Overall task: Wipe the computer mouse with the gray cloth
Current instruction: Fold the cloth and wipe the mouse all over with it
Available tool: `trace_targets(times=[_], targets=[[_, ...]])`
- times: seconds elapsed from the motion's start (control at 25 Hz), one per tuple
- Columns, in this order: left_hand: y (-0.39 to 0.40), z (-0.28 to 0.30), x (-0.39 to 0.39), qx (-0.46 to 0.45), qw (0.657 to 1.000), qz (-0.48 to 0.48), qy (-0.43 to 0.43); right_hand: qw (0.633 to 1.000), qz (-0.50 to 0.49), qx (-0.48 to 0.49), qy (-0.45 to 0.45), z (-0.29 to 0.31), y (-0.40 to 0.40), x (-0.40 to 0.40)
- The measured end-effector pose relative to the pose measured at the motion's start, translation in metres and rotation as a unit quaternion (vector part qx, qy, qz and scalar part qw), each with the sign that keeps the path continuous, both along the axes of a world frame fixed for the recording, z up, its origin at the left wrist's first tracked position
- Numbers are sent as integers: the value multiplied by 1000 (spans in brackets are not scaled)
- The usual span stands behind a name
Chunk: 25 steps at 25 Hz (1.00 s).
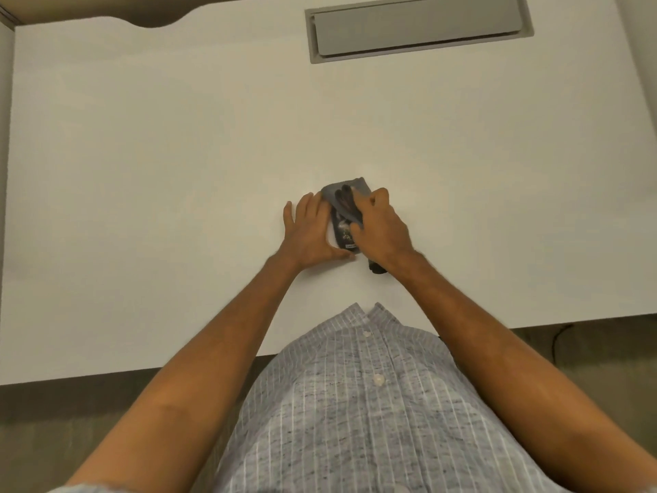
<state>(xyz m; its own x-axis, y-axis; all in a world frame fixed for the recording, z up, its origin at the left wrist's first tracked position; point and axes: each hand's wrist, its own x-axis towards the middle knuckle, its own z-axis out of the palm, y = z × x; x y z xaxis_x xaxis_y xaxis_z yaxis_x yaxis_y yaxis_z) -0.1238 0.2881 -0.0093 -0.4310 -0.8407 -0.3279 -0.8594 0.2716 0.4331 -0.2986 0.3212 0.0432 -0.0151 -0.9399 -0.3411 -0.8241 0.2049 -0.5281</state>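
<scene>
The black computer mouse [344, 233] lies on the white desk [177, 172] between my two hands, mostly hidden. A gray cloth [342, 197] is draped over its far end. My right hand [380, 229] presses on the cloth from the right, fingers curled around it. Against the mouse's left side rests my left hand [310, 232], fingers extended and thumb tucked under its near end. A dark bit [377, 269] sticks out below my right wrist; I cannot tell what it is.
A grey cable hatch [419, 26] is set into the desk at the far right. The desk's front edge [142, 373] runs just before my grey striped shirt [355, 403]. A partition wall stands along the left side.
</scene>
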Motion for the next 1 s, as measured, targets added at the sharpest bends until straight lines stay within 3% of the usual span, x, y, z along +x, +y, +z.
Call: trace_targets(times=[0.24,0.52,1.0], targets=[[0,-10,5,-2,1000,7,29,1000,-5,24,-17,5,4,2],[1,-15,8,-1,998,18,62,999,16,-7,28,1,71,13],[1,-18,9,10,998,7,67,997,12,63,51,-6,110,8]])
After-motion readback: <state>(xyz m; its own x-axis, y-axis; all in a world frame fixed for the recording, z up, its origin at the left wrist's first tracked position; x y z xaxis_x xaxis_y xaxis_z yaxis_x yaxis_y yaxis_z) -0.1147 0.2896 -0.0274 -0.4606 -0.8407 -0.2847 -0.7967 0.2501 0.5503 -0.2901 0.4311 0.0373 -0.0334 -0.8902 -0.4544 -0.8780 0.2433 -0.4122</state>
